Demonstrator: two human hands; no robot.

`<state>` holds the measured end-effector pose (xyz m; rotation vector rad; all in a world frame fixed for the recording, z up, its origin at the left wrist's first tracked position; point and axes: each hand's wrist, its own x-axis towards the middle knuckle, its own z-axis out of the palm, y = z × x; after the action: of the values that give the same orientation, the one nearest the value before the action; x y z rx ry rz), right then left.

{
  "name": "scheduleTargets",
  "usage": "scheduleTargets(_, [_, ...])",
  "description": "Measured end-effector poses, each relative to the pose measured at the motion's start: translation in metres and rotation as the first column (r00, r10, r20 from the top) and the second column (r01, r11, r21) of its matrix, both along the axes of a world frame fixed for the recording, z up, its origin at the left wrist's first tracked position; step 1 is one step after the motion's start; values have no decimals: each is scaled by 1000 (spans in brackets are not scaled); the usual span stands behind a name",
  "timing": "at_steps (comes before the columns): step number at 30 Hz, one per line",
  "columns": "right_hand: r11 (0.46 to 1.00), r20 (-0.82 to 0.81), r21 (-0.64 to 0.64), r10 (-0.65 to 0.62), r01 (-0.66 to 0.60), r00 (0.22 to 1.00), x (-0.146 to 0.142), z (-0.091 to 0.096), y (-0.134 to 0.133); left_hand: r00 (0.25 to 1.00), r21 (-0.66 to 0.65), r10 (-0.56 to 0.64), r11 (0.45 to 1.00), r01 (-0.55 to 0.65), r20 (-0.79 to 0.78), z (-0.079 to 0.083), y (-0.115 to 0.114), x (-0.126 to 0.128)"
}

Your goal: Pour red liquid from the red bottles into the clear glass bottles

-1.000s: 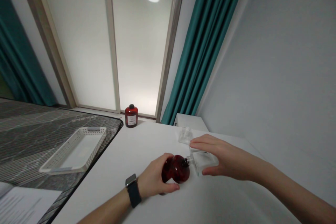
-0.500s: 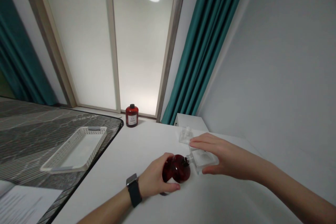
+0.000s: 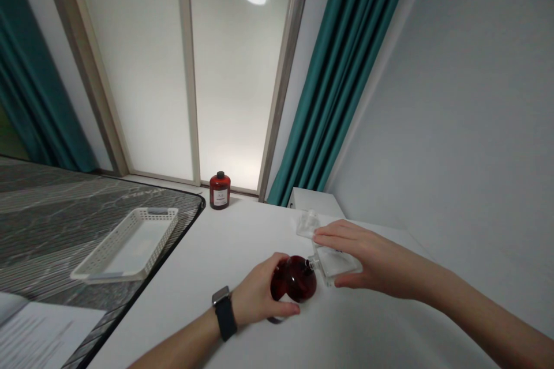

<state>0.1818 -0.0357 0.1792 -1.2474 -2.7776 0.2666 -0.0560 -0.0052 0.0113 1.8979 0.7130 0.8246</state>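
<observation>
My left hand (image 3: 264, 291), with a dark watch on its wrist, is closed around a dark red glass bottle (image 3: 302, 279) that tilts to the right. The bottle's neck meets the mouth of a clear square glass bottle (image 3: 333, 262). My right hand (image 3: 359, 253) grips that clear bottle, fingers along its far side and thumb on the near side. Just behind stands another clear glass bottle (image 3: 307, 223), close to my right fingertips. Whether liquid is passing between the two necks I cannot make out.
A capped red bottle (image 3: 220, 191) with a white label stands at the white table's (image 3: 194, 300) far edge. On the grey patterned surface to the left are a white perforated basket (image 3: 125, 245) and printed paper (image 3: 47, 334). A white cabinet (image 3: 315, 200) stands behind.
The whole view has shifted slightly. Both hands keep their grips, and the two bottles stay neck to neck with almost no visible change.
</observation>
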Motion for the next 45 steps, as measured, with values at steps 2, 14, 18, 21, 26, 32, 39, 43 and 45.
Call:
scheduleTargets(2, [1000,13,11,6,-6,1000,-1,0,0,1000,-6,3,1000,-3,-8,0,0,0])
scheduleTargets(14, [995,37,81,53,-56,998,0,0,-1,999,-39,-14,999,16,37,1,-1,1])
scheduleTargets(18, [991,14,108,75,-76,997,2,-1,-1,998,-47,-18,999,20,57,0,-1,1])
scheduleTargets(21, [987,22,132,89,-91,996,4,-3,-1,997,-39,-21,999,23,72,1,-1,1])
scheduleTargets(26, [980,-6,165,112,-109,994,5,-6,2,997,-44,-12,999,15,78,3,-1,0])
scheduleTargets(32, [978,23,186,96,-98,995,6,-8,1,992,-79,-31,996,41,120,10,-2,0])
scheduleTargets(39, [974,-10,197,116,-111,993,8,-9,2,991,-98,-25,994,38,128,11,-2,0])
scheduleTargets(43, [970,-13,210,127,-122,992,8,-9,3,986,-112,-43,992,62,164,11,-1,0])
scheduleTargets(45, [969,-11,214,124,-119,992,7,-9,3,981,-109,-52,991,73,186,11,-1,0])
